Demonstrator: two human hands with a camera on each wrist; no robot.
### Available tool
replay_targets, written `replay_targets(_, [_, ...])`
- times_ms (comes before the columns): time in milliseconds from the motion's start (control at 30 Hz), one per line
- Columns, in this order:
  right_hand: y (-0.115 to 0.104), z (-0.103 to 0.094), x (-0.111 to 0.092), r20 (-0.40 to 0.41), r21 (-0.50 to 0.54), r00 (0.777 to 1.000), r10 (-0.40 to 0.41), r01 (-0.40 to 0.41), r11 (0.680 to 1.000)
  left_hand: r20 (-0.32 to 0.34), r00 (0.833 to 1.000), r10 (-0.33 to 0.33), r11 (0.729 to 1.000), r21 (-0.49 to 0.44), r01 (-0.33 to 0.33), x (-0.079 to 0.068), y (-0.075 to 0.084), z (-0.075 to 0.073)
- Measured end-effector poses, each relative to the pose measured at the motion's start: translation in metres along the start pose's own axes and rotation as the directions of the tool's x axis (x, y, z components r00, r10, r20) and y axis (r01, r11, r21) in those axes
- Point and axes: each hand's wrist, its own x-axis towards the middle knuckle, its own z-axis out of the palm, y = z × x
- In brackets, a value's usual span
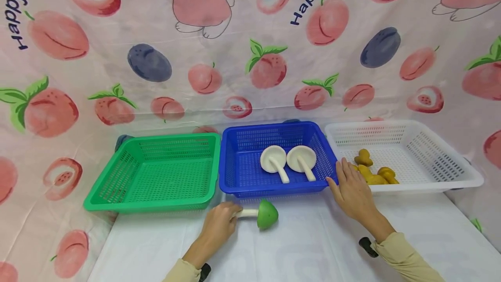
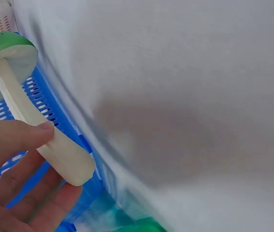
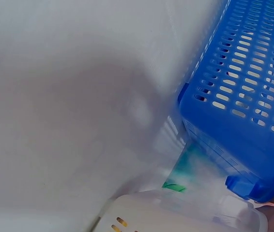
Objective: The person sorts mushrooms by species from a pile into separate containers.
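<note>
My left hand (image 1: 221,222) pinches the pale stem of a toy mushroom with a green cap (image 1: 268,215) between thumb and fingers, in front of the blue basket (image 1: 235,186). In the left wrist view the stem (image 2: 62,150) runs across the fingers, its thick end showing. With fingers stretched out, my right hand (image 1: 353,192) lies over the adjoining rims of the blue basket and the white basket (image 1: 422,185), thumb at the blue corner. Two white toy mushrooms (image 1: 301,159) lie stems forward inside the blue basket. Several yellow-brown toy mushrooms (image 1: 364,157) sit in the white one, partly behind this hand.
A green basket (image 1: 150,207) stands to the left of the blue one, so three baskets form a row. White cloth (image 1: 289,251) covers the table in front. Behind hangs a fruit-print curtain (image 1: 235,86).
</note>
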Motion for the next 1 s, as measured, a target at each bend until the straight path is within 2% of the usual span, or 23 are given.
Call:
replay_targets(233, [0.0,0.002,0.0,-0.025,-0.006,1.0,-0.003,0.003,1.0,-0.048,0.999,0.011,0.999,-0.033,-0.013,-0.005,0.008,-0.018])
replay_targets(500, [0.002,0.005,-0.001,-0.039,-0.001,0.999,0.004,-0.004,1.0,-0.096,0.995,-0.034,0.995,-0.099,0.024,-0.005,0.015,-0.043])
replay_targets(700, [0.002,0.006,-0.001,-0.039,-0.01,0.999,0.01,-0.011,1.0,-0.144,0.987,-0.074,0.989,-0.137,0.054,-0.004,0.015,-0.06])
replay_targets(1000, [0.002,0.007,0.0,-0.048,-0.018,0.999,0.015,-0.016,1.0,-0.2,0.976,-0.089,0.978,-0.201,0.048,0.004,0.01,-0.085])
